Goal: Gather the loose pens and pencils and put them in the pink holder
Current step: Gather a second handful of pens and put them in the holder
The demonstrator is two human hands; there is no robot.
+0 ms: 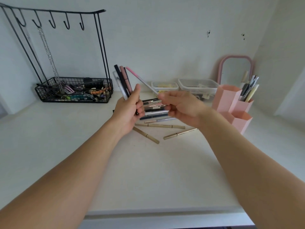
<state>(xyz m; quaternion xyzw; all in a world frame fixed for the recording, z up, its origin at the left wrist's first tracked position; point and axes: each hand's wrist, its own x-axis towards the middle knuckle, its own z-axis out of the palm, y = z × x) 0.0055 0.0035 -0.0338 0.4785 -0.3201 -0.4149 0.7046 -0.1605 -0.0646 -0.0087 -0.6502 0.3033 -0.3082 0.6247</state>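
A white, matte tabletop (66, 146) runs back to a plain pale wall, with a second wall closing the corner on the right; two small dark marks show on the back wall. The left hand (128, 111) is curled round an upright bundle of dark, grey and dusty-pink pens (123, 81), held above the surface. The right hand (179, 108) pinches a slim pen with a pink end and a white barrel (140, 78), tilted up and leftward so its pink tip comes near the bundle.

Under both hands lies a heap of loose dark and silvery pens (155, 109), and nearer the front edge three beige-gold pencils (161, 126) lie scattered flat.

The pink holder of hexagonal tubes (226, 98) stands at the right, near the corner; its rear tube already has several pens (250, 88) standing in it (the front tubes look hollow from this angle). Behind it leans a pink-framed mirror (236, 66). Two clear plastic boxes (196, 85) sit along the wall. On the left stands a black wire rack with hooks (52, 14), a chain hanging from one, over a mesh basket (74, 96) of small clips.
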